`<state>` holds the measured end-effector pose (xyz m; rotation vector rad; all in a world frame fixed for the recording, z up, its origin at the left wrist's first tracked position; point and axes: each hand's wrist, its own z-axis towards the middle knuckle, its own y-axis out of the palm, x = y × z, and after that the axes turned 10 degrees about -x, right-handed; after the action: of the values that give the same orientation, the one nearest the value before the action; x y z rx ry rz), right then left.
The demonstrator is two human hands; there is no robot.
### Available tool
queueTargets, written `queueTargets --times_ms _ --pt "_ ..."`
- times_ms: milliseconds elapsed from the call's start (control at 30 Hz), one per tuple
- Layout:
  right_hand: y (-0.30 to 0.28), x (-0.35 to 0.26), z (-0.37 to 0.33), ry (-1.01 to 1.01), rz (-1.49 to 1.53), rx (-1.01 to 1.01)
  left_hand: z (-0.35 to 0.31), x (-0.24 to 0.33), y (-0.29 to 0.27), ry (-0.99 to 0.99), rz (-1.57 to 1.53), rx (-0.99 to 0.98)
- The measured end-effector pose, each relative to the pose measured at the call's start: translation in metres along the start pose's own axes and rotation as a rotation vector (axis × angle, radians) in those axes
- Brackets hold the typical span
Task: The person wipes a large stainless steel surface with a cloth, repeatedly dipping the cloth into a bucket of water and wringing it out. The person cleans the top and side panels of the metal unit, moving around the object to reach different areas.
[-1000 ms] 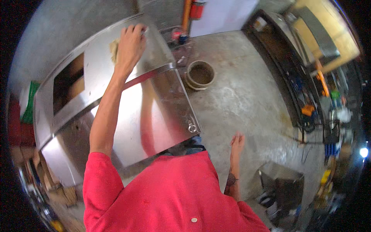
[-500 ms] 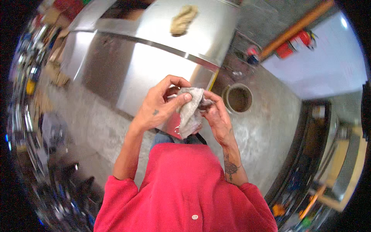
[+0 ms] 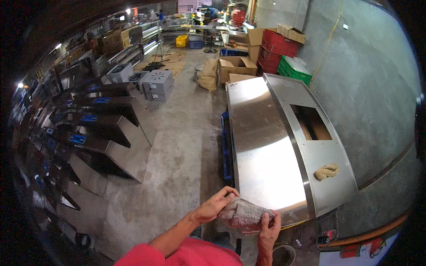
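A crumpled grey cloth is stretched between my two hands, in front of the red shirt. My left hand pinches its left end, fingers curled over the edge. My right hand grips the other end, with the thumb on top. Just beyond the hands lies a large shiny sheet-metal unit with a raised panel along its right side. On that panel rests a bunched tan cloth, near a rectangular cut-out. Something red shows under the grey cloth, too covered to name.
Several dark metal panels stand in a row at the left. Grey boxes, a tan sack, a cardboard box and red crates are farther off. A bucket and a fire extinguisher are at the lower right.
The view has swung left and up, toward the workshop. The grey cloth, bunched between my hands before, is now spread wider, with my hands farther apart.
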<state>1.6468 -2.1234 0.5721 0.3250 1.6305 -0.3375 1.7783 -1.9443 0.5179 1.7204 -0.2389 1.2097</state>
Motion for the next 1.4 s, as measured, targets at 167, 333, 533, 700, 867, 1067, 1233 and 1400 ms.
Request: queueTargets --times_ms 167,333,533,700,867,1067,1233,1400 --pt "0.016 0.015 0.008 0.001 -0.038 -0.118 -0.059 0.004 0.006 0.039 0.216 0.008" --pt "-0.012 0.013 0.007 0.057 0.297 -0.352 -0.082 0.027 0.047 -0.006 0.411 0.032" --pt "-0.071 0.1 0.0 0.271 0.784 -0.873 -0.041 -0.018 0.108 0.131 0.571 0.136" --pt "-0.115 0.094 -0.016 0.302 0.291 -0.658 -0.029 -0.068 0.117 0.133 0.455 0.473" --pt "-0.129 0.126 -0.043 0.184 0.106 -0.462 -0.045 -0.15 0.129 0.075 0.256 0.512" --pt "-0.12 0.144 -0.044 0.165 0.091 -0.361 -0.064 -0.218 0.133 -0.217 0.299 0.21" --pt "-0.118 0.141 -0.004 -0.097 -0.509 -0.241 -0.096 -0.235 0.101 -0.294 0.255 0.362" --pt "-0.093 0.165 0.007 -0.262 -0.928 -0.381 -0.096 -0.251 0.072 -0.149 0.353 0.542"
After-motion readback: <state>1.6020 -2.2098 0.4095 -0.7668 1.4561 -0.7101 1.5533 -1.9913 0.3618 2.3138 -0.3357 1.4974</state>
